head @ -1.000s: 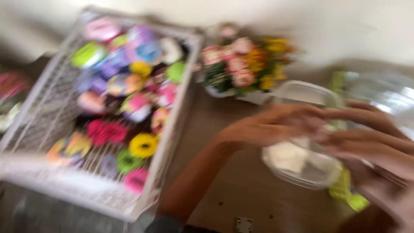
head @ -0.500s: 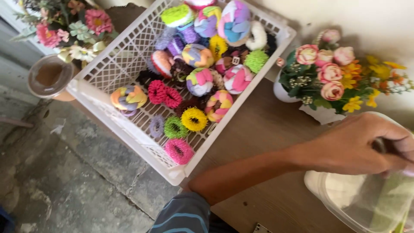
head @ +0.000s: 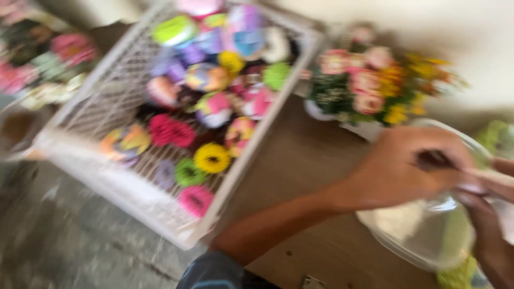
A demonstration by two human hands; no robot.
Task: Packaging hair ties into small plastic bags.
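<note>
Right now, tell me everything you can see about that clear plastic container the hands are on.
The clear plastic container is a see-through, rounded tub with a curved rim, resting on the brown wooden table at the right, in front of the flower pot. Something pale shows inside, blurred. The left hand lies over its top with fingers curled at the rim, and the right hand touches its right side. Something green sits beneath its right edge. Motion blur hides finer detail.

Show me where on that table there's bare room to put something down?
Bare wood lies between the white basket, the flower pot and the left hand. The basket is crowded with hair ties; both hands crowd the clear container.
</note>
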